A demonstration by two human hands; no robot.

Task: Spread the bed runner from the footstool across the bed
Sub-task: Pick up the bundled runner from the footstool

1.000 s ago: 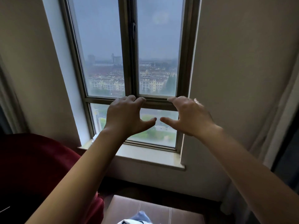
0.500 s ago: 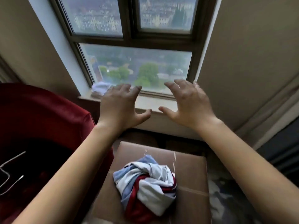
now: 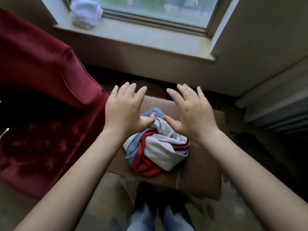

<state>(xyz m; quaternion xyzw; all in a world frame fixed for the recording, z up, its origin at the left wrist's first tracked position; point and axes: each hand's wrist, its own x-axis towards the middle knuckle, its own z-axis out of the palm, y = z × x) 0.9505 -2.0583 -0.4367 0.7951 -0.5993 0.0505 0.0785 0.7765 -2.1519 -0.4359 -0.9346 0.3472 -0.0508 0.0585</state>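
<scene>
Left hand (image 3: 124, 112) and right hand (image 3: 194, 114) are being held over the bed runner (image 3: 160, 147), which is lying crumpled on the footstool (image 3: 200, 172), fingers (image 3: 129, 92) spread and released, nothing grasped; bundle is probably best scooped whole from both sides, no end being dragged

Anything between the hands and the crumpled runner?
Nothing, in the head view: left hand and right hand hover open over the red, white and blue cloth runner on the brown footstool.
</scene>
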